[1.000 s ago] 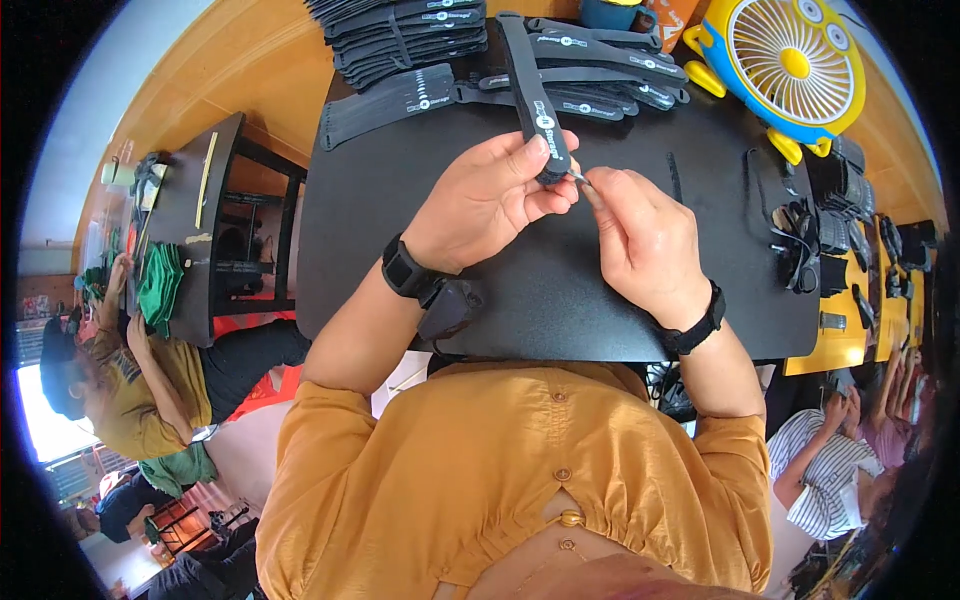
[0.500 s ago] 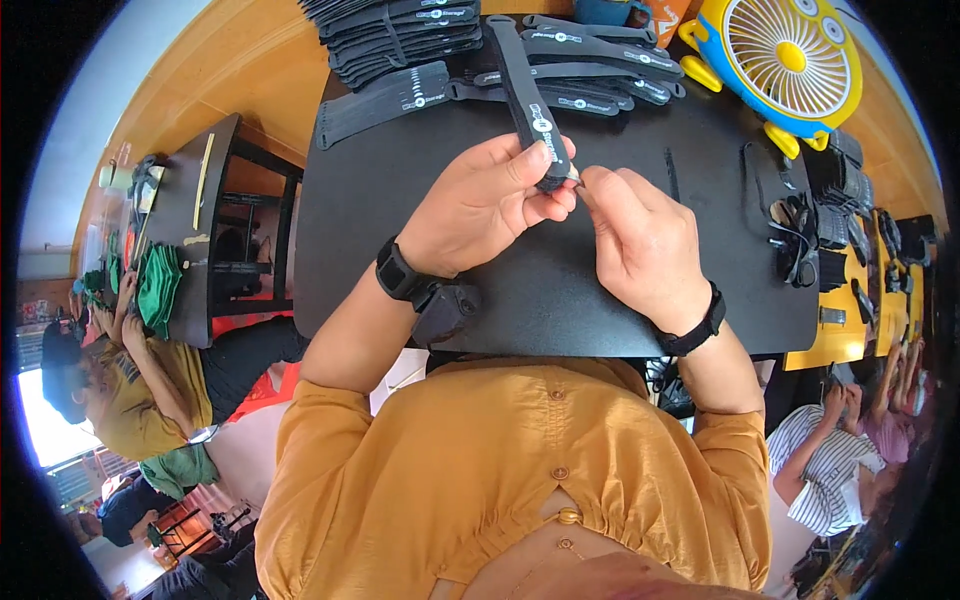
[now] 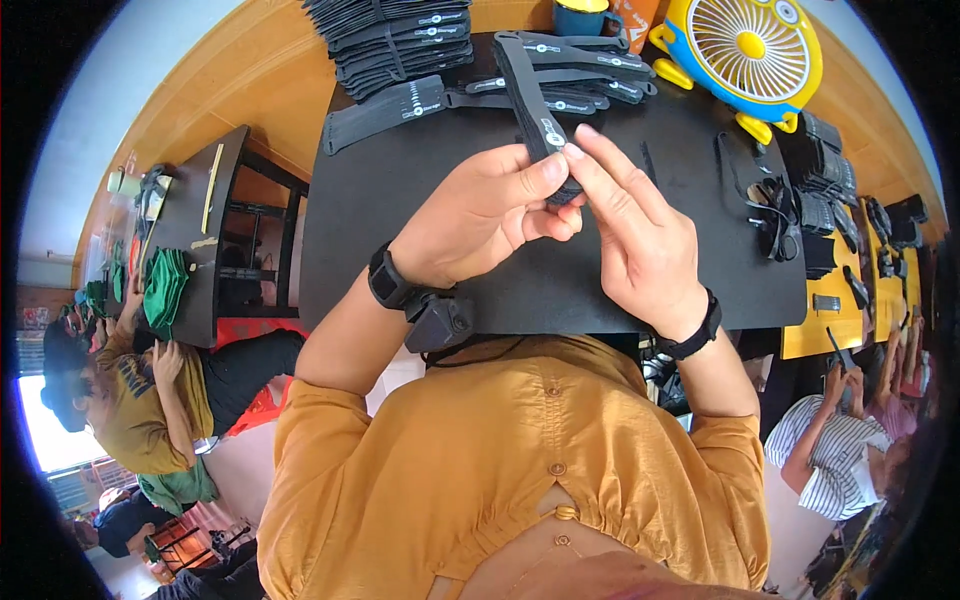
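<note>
Right hand has straightened since the earlier frame: fingers extended, index tip at the strap bundle. Left hand clamps the bundle's near end above the table. Beyond, its far end blocks part of the loose straps; cable right, strap stack left, cup and fan farthest.

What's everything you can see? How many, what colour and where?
Main table: one, black, centre
Strap bundle: one, dark grey, centre
Strap stack: one, dark grey, table's far left
Loose straps: several, dark grey, table's far middle
Fan: one, yellow-blue-white, far right
Cup: one, blue, far edge
Cord tangle: one, black, table's right
Green pile: one, green, left-hand table
Other people: several, mixed clothes, both sides
Shirt: one, mustard, bottom middle
Wristbands: two, black, on the wrists
Left hand: one, bare, gripping the strap bundle
Right hand: one, bare, at the bundle's near end
</note>
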{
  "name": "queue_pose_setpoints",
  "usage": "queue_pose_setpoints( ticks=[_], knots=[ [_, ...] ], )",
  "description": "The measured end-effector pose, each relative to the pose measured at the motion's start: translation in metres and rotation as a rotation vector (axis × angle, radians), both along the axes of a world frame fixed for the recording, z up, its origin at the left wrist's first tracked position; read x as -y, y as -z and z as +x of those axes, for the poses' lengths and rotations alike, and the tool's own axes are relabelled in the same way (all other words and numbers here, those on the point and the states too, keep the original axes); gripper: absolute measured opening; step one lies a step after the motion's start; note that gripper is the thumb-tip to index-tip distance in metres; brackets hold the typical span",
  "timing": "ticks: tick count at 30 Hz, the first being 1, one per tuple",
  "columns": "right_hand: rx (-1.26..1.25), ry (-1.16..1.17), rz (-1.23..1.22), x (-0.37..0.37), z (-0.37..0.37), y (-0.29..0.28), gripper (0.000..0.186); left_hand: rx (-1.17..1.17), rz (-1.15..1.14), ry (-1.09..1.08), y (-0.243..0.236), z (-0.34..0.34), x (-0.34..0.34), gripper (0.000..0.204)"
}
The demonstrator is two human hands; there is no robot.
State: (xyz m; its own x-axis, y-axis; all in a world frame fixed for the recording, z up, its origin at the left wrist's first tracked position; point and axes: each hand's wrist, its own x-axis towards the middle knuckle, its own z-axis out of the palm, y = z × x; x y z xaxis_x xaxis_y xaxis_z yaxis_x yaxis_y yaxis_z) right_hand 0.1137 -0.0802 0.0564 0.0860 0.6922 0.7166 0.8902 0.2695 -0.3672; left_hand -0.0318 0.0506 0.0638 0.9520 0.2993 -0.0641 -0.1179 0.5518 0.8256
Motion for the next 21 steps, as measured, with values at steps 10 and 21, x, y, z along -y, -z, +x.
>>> queue_pose_setpoints(
  ticks=[10,21],
  knots=[
    [-0.188,-0.072,0.022,0.029,-0.011,0.012,0.054,-0.245,0.33,-0.027,-0.011,-0.009,0.034,0.043],
    [-0.56,-0.214,-0.064,0.049,-0.028,0.027,0.034,-0.207,0.492,-0.008,0.004,-0.026,0.046,0.034]
  ],
)
